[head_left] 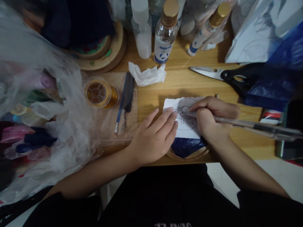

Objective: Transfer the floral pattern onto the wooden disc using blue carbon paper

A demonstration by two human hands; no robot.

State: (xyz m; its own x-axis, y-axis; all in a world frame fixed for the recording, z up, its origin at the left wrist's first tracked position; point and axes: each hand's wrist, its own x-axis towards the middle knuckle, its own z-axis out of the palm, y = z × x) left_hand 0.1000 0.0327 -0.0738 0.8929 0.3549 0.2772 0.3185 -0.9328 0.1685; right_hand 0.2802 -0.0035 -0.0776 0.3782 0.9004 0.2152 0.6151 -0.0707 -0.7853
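Observation:
A small sheet of white paper (170, 130) with a line drawing inside a circle lies over dark blue carbon-like film (187, 147). Beneath both shows the edge of a round wooden hoop (205, 154). My left hand (152, 138) rests with its fingers stretched out and their tips on the paper's left side. In my right hand (211, 118) is a pen (251, 123), gripped between thumb and fingers. The pen's tip meets the drawing near the middle of the sheet, and its long clear barrel points off to the right.
Black-handled scissors (213, 73) lie at the back right, beside blue plastic (270, 85). Clear bottles (165, 34) stand behind a crumpled tissue (148, 74). At left are a spool of golden thread (101, 94), a blue brush (120, 105) and a bulging plastic bag (78, 116).

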